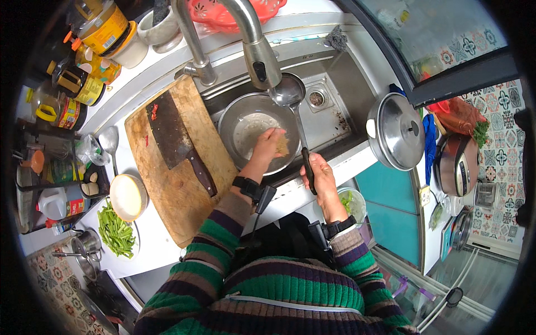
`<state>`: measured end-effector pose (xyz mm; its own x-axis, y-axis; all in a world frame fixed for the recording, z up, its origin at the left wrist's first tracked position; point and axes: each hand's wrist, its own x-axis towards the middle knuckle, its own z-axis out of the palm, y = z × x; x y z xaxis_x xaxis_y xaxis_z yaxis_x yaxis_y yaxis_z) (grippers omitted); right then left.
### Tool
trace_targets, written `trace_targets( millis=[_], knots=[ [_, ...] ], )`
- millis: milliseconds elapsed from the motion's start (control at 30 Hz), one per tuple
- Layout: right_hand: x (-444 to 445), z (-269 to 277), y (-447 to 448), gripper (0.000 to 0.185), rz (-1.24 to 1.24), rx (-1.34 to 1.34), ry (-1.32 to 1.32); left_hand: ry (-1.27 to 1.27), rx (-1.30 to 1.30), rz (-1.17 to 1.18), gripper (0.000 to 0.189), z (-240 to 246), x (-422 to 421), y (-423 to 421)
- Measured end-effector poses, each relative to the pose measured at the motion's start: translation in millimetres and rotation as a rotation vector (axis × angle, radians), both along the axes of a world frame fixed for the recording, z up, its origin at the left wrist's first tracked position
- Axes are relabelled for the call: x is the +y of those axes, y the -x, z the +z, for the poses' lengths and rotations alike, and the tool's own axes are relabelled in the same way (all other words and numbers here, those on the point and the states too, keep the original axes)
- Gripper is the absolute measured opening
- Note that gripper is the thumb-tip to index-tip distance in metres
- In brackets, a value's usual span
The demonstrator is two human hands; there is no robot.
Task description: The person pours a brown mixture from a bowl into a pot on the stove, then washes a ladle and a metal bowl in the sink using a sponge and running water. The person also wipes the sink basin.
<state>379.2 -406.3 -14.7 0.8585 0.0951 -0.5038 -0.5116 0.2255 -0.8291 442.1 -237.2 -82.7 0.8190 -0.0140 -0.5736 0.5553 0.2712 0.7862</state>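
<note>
My left hand (264, 147) reaches into a round metal basin (225, 133) in the sink, with a tan fibrous scrubbing pad (283, 146) in its fingers. Cloudy water (251, 125) covers part of the basin's bottom. In my right hand (323, 182) is the black handle of a steel ladle (293, 90). The ladle's bowl rests over the basin's far right rim, close below the spout of the pull-down faucet (261, 63). Left of the basin, a cleaver (171, 130) lies on a wooden cutting board (226, 167).
A lidded metal pot (395, 132) stands on the right. Cut green stalks (115, 232) fill a plate at the left, beside a bowl (127, 197). Several bottles (79, 86) line the back left. A dark window frame (456, 79) juts in at upper right.
</note>
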Motion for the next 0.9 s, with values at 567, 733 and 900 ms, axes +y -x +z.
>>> trace_targets(
  millis=[567,733,900],
  knots=[
    [19.2,37.0,-9.1,0.048,-0.004,0.01,-0.149,0.336,-0.172,-0.225,0.023,49.9,-2.6,2.9],
    [27.0,49.1,-19.4,0.028,0.053,0.207,-0.297,-0.095,-0.122,-0.29,0.034,52.3,7.9,-7.5],
    [47.1,48.1,-46.4,0.016,0.006,0.398,-0.379,-0.306,-0.343,-0.233,0.035,76.0,80.7,-36.0]
  ],
)
